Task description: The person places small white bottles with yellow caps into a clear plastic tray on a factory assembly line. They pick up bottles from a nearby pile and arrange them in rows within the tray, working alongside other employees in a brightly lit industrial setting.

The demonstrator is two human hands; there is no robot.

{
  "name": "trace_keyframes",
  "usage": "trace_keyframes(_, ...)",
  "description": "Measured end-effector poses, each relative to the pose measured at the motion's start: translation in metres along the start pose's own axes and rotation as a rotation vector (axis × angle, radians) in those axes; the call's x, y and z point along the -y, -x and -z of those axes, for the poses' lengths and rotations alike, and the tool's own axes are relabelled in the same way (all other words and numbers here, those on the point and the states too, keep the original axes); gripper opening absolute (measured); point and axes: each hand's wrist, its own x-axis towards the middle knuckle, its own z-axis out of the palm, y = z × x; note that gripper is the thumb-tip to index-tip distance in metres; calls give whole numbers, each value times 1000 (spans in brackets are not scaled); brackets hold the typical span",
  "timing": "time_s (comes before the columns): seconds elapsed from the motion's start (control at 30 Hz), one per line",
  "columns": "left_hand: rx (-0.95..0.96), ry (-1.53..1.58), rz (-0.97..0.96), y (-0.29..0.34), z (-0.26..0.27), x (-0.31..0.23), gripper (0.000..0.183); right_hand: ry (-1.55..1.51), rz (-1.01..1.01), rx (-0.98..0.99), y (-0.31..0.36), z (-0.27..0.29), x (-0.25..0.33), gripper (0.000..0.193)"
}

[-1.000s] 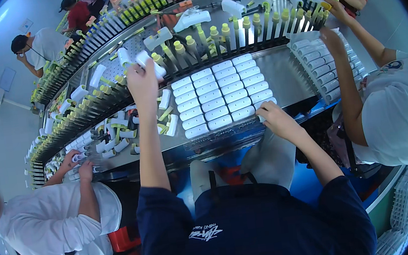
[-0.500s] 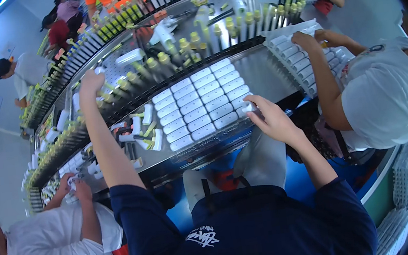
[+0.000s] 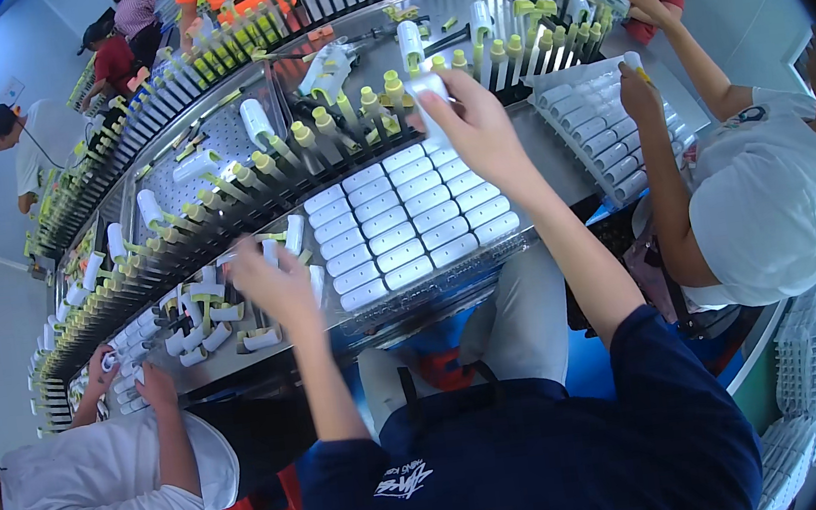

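Over the near edge of the slatted black conveyor [image 3: 222, 216], my right hand [image 3: 482, 131] grips a white oblong plastic casing [image 3: 429, 117] that stands roughly upright. Below it, a clear tray [image 3: 388, 301] bears rows of similar white casings [image 3: 388, 225] lying flat, packed side by side. My left hand [image 3: 273, 282] is smeared by motion just left of that tray. It hovers at a loose group of white pieces with yellow-green clips [image 3: 206, 296] on the metal table; whether its fingers hold anything cannot be made out.
Yellow-green-topped pegs [image 3: 323, 122] line the conveyor, which curves around a metal worktop [image 3: 212, 126] with scattered white parts. A co-worker at right [image 3: 723, 189] handles parts above another casing tray [image 3: 604, 122]. Another co-worker at left [image 3: 112, 480] works close by. More people stand across the line.
My left hand has come back from the conveyor toward the loose pieces. My right hand has moved from the tray's right edge up to the conveyor, carrying a casing.
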Motion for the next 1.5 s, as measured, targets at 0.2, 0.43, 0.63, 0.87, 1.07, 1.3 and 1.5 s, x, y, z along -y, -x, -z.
trace_keyframes(0.2, 331, 399, -65, 119, 9, -103, 26, 603, 177, -76, -98, -112, -12, 38)
trace_keyframes(0.43, 449, 346, -146, 135, 25, -85, 22, 1073, 125, 269, -121, -241, 3, 20)
trace_keyframes(0.63, 491, 338, -122, 123, 18, -69, 17, 1345, 309, 150, -86, -311, -43, 54)
trace_keyframes(0.87, 544, 310, -177, 102, 16, -56, 25, 1129, 796, 121, -16, -323, -32, 70)
trace_keyframes(1.07, 597, 533, -357, 109, -9, -10, 26, 524, 664, 503, 112, -221, -24, 46)
trace_keyframes(1.3, 752, 613, -317, 63, 47, -31, 33, 813, 330, 248, 190, -33, -29, 25)
trace_keyframes(1.5, 607, 756, -240, 24, 40, -58, 33, 1102, 404, 341, 197, 16, -85, 26)
